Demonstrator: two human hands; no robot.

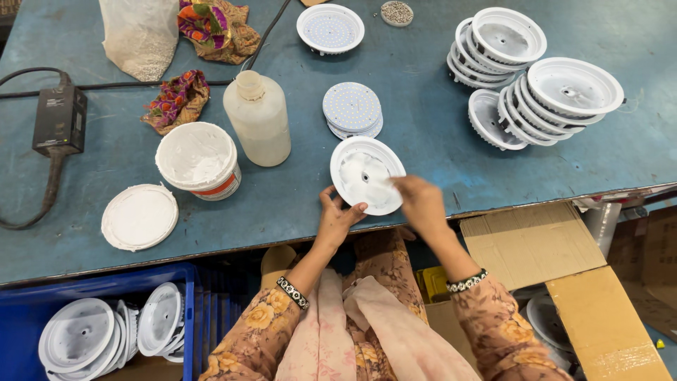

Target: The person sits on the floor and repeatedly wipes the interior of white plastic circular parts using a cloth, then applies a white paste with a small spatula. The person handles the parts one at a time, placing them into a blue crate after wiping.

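Here, both hands' fingers on white housing

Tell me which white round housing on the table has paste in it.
The housing at the table's near edge, held between the left hand and right hand; the stacked housings at far right look clean.

Worn blue worktable, scuffed top; cardboard boxes at right, blue crate below left.

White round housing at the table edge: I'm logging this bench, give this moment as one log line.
left hand: holds white round housing rim | right hand: fingers inside it, on white paste | open paste tub beside
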